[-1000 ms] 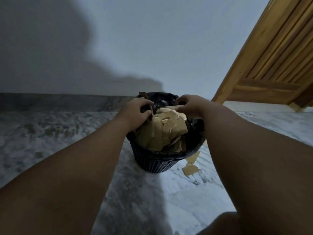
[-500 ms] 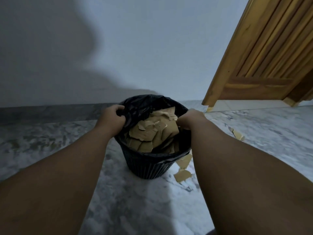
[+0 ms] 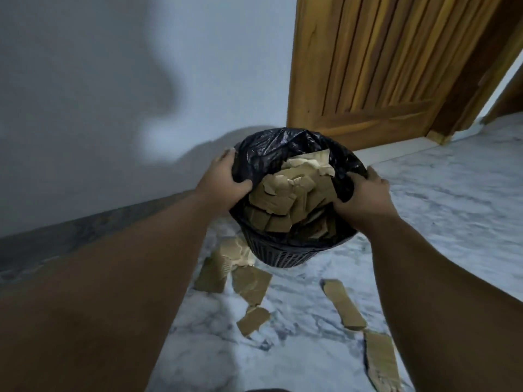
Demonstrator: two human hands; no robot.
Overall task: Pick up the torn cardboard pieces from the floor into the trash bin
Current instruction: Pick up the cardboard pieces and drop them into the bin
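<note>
A black mesh trash bin with a black plastic liner is held off the marble floor, tilted toward me and heaped with torn cardboard pieces. My left hand grips the liner and rim on the bin's left side. My right hand grips the rim on the right. Several torn cardboard pieces lie on the floor below: a cluster under the bin's left side, a small piece, a long strip and another strip near the bottom right.
A pale wall with a dark skirting runs along the left. A wooden door stands at the back right with its frame reaching the floor. The floor is grey-white marble.
Both hands took hold of the bin's sides and lifted it. The view swung left and down, bringing more cardboard pieces on the floor into sight.
</note>
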